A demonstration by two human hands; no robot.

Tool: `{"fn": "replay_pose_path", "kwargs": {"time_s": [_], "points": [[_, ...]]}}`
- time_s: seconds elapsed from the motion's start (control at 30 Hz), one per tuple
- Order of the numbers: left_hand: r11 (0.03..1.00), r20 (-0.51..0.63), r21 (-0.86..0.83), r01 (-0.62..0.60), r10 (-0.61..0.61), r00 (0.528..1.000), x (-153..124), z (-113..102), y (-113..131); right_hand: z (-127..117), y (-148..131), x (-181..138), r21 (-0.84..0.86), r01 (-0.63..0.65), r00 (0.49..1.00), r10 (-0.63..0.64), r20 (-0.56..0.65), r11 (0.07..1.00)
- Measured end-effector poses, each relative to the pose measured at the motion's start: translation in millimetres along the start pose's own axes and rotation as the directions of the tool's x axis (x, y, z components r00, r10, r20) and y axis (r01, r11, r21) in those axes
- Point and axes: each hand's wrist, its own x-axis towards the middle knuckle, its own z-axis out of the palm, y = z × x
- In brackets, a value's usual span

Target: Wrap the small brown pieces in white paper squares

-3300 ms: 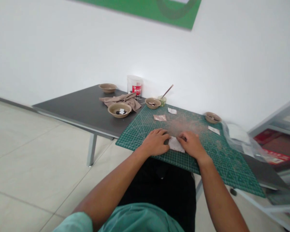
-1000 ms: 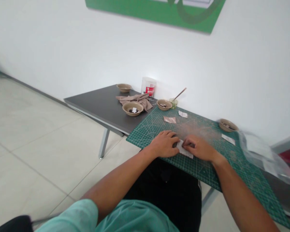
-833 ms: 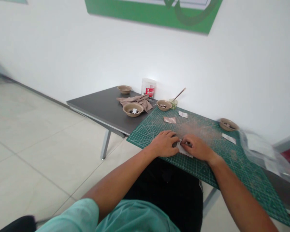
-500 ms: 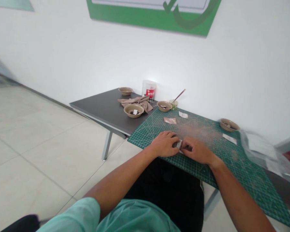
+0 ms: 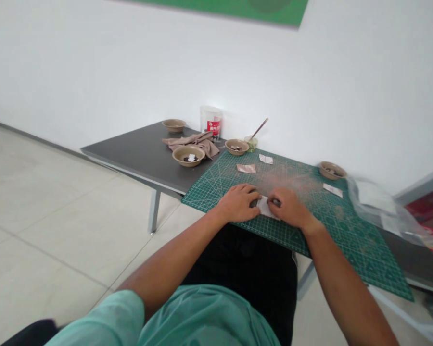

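Note:
A small white piece of paper [image 5: 264,206] lies on the green cutting mat [image 5: 310,226], near its front edge. My left hand [image 5: 237,203] rests palm down at the paper's left side, fingers curled onto it. My right hand [image 5: 288,206] presses on the paper's right side with bent fingers. Something small and dark shows between the two hands, too small to name. Brownish dust is spread over the mat just behind the hands.
On the grey table [image 5: 137,151] stand several tan bowls [image 5: 188,155], a crumpled brown cloth [image 5: 197,141], a white tub with a red label [image 5: 210,121] and a small cup holding a stick [image 5: 252,140]. Small paper pieces [image 5: 246,168] lie on the mat. A clear plastic bag [image 5: 380,204] lies at the right.
The camera view shifted and dipped. Both hands stay on the paper; the right hand slid left over it, then back a little, and more of the paper shows now.

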Motion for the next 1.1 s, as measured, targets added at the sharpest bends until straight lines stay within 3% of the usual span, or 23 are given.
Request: {"fn": "replay_pose_path", "kwargs": {"time_s": [0.23,0.4,0.6,0.77,0.97,1.1], "points": [[1.0,0.006,0.021,-0.014,0.014,1.0,0,0,0,1,-5,1,0.039,0.068,0.996,-0.07,0.048,0.997],[0.999,-0.014,0.031,-0.016,0.016,1.0,0,1,0,-3,0,-1,0.008,-0.021,0.999,0.021,-0.035,1.0],[1.0,-0.014,0.024,-0.02,0.02,1.0,0,2,-1,-3,-8,-6,0.088,0.048,0.996,-0.054,0.068,0.995],[0.999,-0.029,0.029,-0.015,0.016,0.999,0,2,-1,-3,-1,1,0.004,-0.052,0.998,0.052,-0.028,0.999],[0.999,-0.024,0.033,-0.024,0.025,0.999,0,2,0,-6,-10,-5,0.145,0.043,0.992,-0.059,0.108,0.989],[0.999,-0.035,0.036,-0.014,0.016,0.999,0,3,0,-1,-7,3,0.069,-0.023,1.0,0.022,0.009,0.997]]}}
